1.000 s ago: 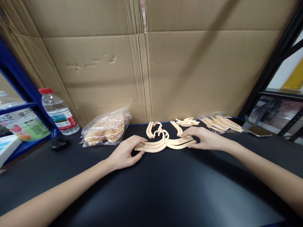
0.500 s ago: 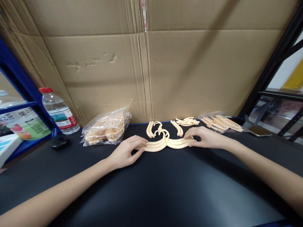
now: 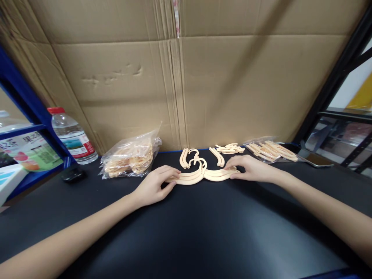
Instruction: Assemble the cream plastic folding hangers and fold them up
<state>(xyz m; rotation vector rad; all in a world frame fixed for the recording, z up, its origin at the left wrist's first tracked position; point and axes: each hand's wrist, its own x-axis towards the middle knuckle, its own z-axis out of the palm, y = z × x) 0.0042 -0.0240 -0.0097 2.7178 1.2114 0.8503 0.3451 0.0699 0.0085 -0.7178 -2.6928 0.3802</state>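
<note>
Several cream plastic clothes hangers [image 3: 188,178] lie together on the black table, their hooks overlapping at the far side and their arms spreading left and right. My left hand [image 3: 156,186] grips the left arm ends between thumb and fingers. At the opposite ends, my right hand [image 3: 249,168] is closed the same way, thumb at the near edge. Just beyond the hangers are a loose hook piece [image 3: 193,152], curved arm pieces [image 3: 183,159] on the left and more curved arm pieces [image 3: 218,157] on the right.
A clear bag of cream parts [image 3: 130,157] is at the left, beside a black object [image 3: 73,175] and a water bottle [image 3: 72,135]. Thin cream pieces [image 3: 231,148], another bag [image 3: 271,150] and a phone [image 3: 319,159] lie at the right. Cardboard [image 3: 122,62] stands behind.
Both hands keep their hold on the hanger ends. The hangers and hands show only a very slight shift in the view.
</note>
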